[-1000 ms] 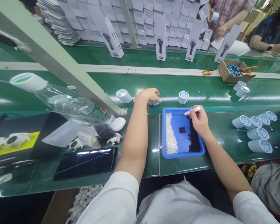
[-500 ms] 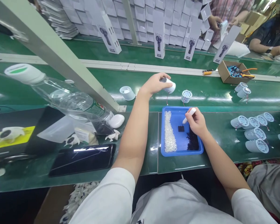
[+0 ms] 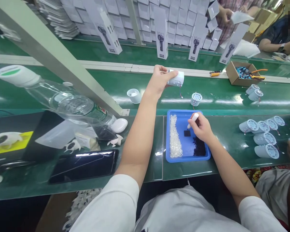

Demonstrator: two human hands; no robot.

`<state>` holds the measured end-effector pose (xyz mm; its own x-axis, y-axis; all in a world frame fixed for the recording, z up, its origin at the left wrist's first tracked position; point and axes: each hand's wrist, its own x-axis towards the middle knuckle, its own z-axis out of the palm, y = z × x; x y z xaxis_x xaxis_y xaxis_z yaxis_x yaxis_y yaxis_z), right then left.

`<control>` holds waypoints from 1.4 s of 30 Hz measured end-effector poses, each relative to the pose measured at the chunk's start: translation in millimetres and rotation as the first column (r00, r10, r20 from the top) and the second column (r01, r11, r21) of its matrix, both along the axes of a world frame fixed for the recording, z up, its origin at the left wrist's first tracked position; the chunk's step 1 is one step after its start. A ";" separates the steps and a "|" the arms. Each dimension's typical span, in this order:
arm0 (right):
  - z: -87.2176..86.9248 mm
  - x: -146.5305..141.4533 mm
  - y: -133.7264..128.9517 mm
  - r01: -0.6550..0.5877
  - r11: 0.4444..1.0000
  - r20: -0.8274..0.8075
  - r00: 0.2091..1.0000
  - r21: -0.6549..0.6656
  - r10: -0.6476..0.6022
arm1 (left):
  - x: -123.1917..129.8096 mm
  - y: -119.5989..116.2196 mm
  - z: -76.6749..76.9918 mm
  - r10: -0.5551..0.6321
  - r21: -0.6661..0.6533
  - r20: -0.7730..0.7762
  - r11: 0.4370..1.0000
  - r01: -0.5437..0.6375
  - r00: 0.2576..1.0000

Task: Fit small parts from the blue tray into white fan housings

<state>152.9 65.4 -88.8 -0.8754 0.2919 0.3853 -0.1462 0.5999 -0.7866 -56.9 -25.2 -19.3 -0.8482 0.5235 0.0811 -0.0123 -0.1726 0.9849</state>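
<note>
my left hand (image 3: 163,79) pinches a wired cup-shaped housing (image 3: 176,79) beyond the blue tray's (image 3: 167,138) far edge; my right (image 3: 201,129) pinches a white pen (image 3: 193,120).

6 clustered cylinders (image 3: 264,138), 4 printed boxes (image 3: 161,42), 1 tray (image 3: 188,146), 1 pen-like tool (image 3: 194,118), 1 bottle (image 3: 70,103).

Left hand (image 3: 162,79) has a cup (image 3: 177,78) raised over the belt (image 3: 116,80), tilted on its side, wire (image 3: 181,91) hanging off it. Right hand (image 3: 201,128) grips a white pen (image 3: 193,120), tip down near the black square (image 3: 187,133) in the blue tray (image 3: 188,160). Tray: clear bits (image 3: 176,143) along left side, black bits (image 3: 199,147) at right. Another cup (image 3: 196,99) upright just beyond tray. Open cup (image 3: 134,96) near left forearm, white piece inside. Phone (image 3: 83,166) flat on bench (image 3: 154,166), left of left arm. More cups (image 3: 265,138) grouped right of tray.
</note>
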 end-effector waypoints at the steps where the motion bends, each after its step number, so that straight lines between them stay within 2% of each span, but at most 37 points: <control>1: -0.3 -0.8 0.6 -0.014 1.000 0.008 1.000 0.015 0.014 | -0.3 1.6 -0.3 -0.009 0.022 0.023 1.000 0.009 1.000; 6: 1.6 -0.7 2.7 -0.064 0.996 -0.017 0.998 0.062 0.065 | 1.3 11.7 -3.0 -0.089 0.085 0.199 0.994 0.073 0.976; 8: 3.5 1.2 1.8 -0.059 0.996 -0.036 0.997 0.060 0.061 | 4.2 16.1 -5.7 -0.086 0.052 0.264 0.996 0.074 0.961; 12: 5.0 2.9 0.3 -0.128 0.987 -0.027 0.991 0.098 0.132 | 15.4 23.4 -10.1 -0.089 -0.022 0.305 0.995 0.101 0.948; 14: 4.0 2.6 2.1 -0.041 0.996 -0.108 0.993 0.080 0.050 | 22.8 25.9 -9.8 -0.119 -0.015 0.303 0.991 0.129 0.945; 17: 1.5 2.1 8.0 0.159 0.981 -0.258 0.949 -0.108 -0.182 | 33.7 28.3 -6.4 -0.166 -0.001 0.291 0.985 0.174 0.942; 19: 0.4 1.7 12.2 0.220 0.947 -0.282 0.917 -0.234 -0.282 | 39.6 29.3 -3.5 -0.180 -0.015 0.290 0.981 0.192 0.940; 22: -0.1 0.9 14.8 0.257 0.920 -0.262 0.904 -0.295 -0.336 | 45.4 30.0 -0.2 -0.177 -0.063 0.289 0.977 0.203 0.941; 25: 0.1 0.4 11.5 0.217 0.939 -0.207 0.939 -0.267 -0.276 | 47.6 29.7 1.2 -0.172 -0.093 0.270 0.975 0.203 0.947; 29: -0.5 0.2 4.0 0.173 0.978 -0.130 0.974 -0.113 -0.187 | 45.7 29.1 0.6 -0.162 -0.098 0.246 0.977 0.190 0.956; 36: -5.1 -4.4 9.8 0.286 0.958 -0.205 0.936 -0.030 -0.286 | 40.8 28.1 -0.2 -0.143 -0.119 0.227 0.978 0.173 0.963; 42: -8.4 -6.0 14.9 0.295 0.955 -0.161 0.942 -0.030 -0.296 | 41.0 27.8 0.7 -0.125 -0.140 0.225 0.977 0.159 0.966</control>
<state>146.9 80.3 -97.2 -0.6754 0.5304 0.5124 -0.0886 0.6314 -0.7704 -15.9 2.6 -18.6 -0.7529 0.6314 -0.1858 -0.2386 0.0013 0.9711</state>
